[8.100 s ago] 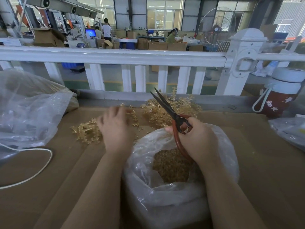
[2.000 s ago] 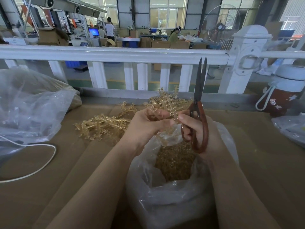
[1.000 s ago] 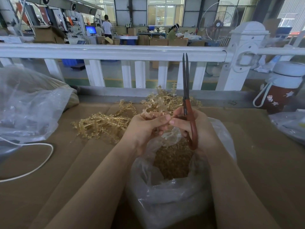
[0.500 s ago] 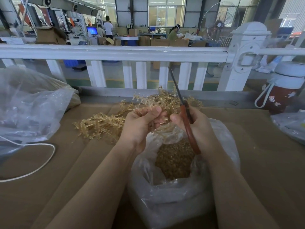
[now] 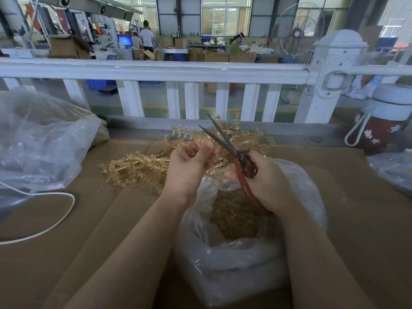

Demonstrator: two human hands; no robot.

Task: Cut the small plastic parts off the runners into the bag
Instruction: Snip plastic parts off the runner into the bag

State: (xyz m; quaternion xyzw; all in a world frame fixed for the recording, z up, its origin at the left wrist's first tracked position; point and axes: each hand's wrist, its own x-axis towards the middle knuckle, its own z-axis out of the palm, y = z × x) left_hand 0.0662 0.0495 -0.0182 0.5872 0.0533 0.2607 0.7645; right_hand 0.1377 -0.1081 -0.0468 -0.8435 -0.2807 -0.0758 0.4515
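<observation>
My left hand (image 5: 189,166) grips a golden plastic runner (image 5: 215,158) just above the mouth of a clear plastic bag (image 5: 240,259). The bag holds a heap of small golden cut parts (image 5: 234,217). My right hand (image 5: 265,181) holds red-handled scissors (image 5: 236,157); their dark blades are parted and point up and left, close to the runner. More golden runners (image 5: 138,168) lie piled on the cardboard behind and to the left of my hands.
The work surface is brown cardboard (image 5: 66,253). A large crumpled clear bag (image 5: 42,143) and a white cable (image 5: 44,226) lie at the left. A red and white flask (image 5: 383,121) stands at the right, beside another plastic bag (image 5: 394,170). A white railing (image 5: 156,72) runs behind.
The scissors have swung from upright to pointing up and left, and their blades have parted. My left hand has lifted the runner a little closer to the blades.
</observation>
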